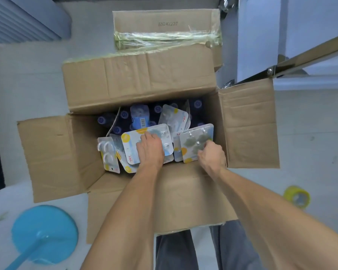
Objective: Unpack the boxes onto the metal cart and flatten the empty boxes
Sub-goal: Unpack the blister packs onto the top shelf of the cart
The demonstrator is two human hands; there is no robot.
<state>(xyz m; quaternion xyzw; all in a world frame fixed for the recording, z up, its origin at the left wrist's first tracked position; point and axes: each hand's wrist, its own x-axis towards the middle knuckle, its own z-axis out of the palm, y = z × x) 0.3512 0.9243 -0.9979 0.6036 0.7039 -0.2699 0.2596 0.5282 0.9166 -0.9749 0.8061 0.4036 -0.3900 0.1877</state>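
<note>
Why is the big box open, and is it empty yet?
Open and not empty: the big box has flaps spread out, and blister packs lie inside under both hands.

Brightness: even, cool and fairly bright over the pale floor (pixel 310 133).
Shadows: soft; deepest inside the open box (pixel 144 84), under its far flap.
Glare: white sheen on the crumpled tape (pixel 164 37) beyond the open box.
Blur: slight softness throughout; print on the packets (pixel 193 141) inside the open box unreadable.
Distortion: wide-angle stretch away from the open box; forearms swell toward the bottom edge, blue stool (pixel 45 232) smeared.
</note>
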